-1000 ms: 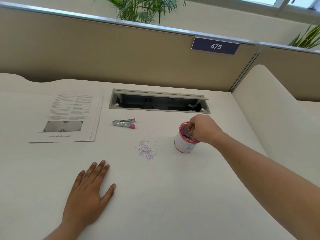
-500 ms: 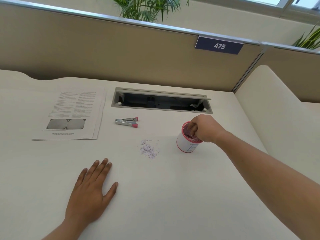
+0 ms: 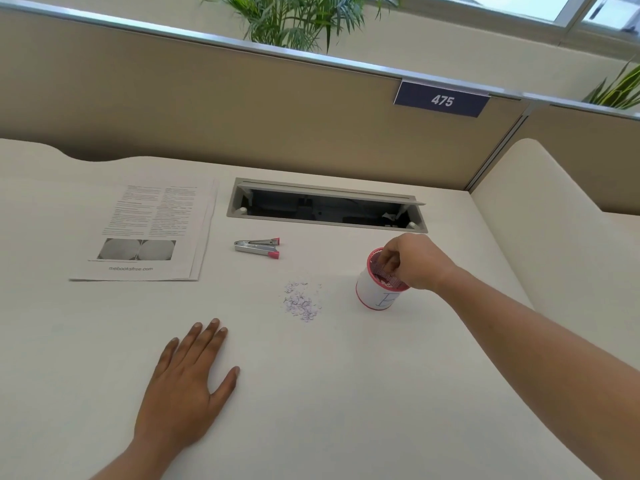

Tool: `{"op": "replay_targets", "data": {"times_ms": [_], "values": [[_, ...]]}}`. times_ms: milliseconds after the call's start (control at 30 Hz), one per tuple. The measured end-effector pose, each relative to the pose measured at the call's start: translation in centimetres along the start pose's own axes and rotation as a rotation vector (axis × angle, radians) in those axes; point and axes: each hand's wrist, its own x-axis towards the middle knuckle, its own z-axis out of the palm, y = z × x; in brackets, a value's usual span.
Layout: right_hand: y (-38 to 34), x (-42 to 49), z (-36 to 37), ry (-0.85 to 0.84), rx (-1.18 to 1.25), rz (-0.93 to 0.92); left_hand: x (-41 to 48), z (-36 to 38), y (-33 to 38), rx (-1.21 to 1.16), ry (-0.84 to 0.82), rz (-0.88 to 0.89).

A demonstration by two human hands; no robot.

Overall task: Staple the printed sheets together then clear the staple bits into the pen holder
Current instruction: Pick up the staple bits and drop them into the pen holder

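Observation:
The printed sheets (image 3: pixel 145 233) lie stacked at the desk's left. A small silver stapler with pink ends (image 3: pixel 257 248) rests to their right. A loose pile of purple staple bits (image 3: pixel 302 302) lies on the desk at centre. Just right of it stands the white pen holder with a pink mesh rim (image 3: pixel 375 292). My right hand (image 3: pixel 412 261) hovers over the holder's mouth, fingertips pinched together and pointing down into it; whether bits are between them is hidden. My left hand (image 3: pixel 188 382) lies flat on the desk, fingers spread, holding nothing.
An open cable hatch (image 3: pixel 327 206) is cut into the desk behind the stapler. A beige partition with a "475" plate (image 3: pixel 442 99) closes the back. A curved cream divider (image 3: pixel 554 216) rises at the right. Plants stand behind the partition.
My right hand stays over the pen holder, fingers shifting slightly at its rim. My left hand stays flat. The view has drifted a little.

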Motion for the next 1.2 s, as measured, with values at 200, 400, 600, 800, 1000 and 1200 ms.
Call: {"op": "replay_targets", "data": {"times_ms": [200,400,600,800,1000,1200], "values": [[0.2,0.1,-0.4,0.039,0.048,-0.011,-0.1,0.3,-0.1,-0.004,0.002,-0.006],[-0.7,0.3,-0.5,0.186,0.011,-0.026,-0.1,0.3,0.0,0.007,0.016,-0.004],[-1.2,0.6,0.5,0.154,-0.083,-0.005,-0.1,0.5,-0.1,-0.006,0.033,0.004],[-3.6,0.2,0.8,0.246,0.136,-0.070,0.0,0.5,-0.1,-0.014,0.047,0.010],[-7.9,0.1,6.2,0.062,0.261,-0.248,0.0,0.6,0.0,-0.016,0.051,0.012],[-8.7,2.2,13.6,0.042,0.287,-0.096,0.0,0.6,0.0,-0.020,0.055,0.005]]}}
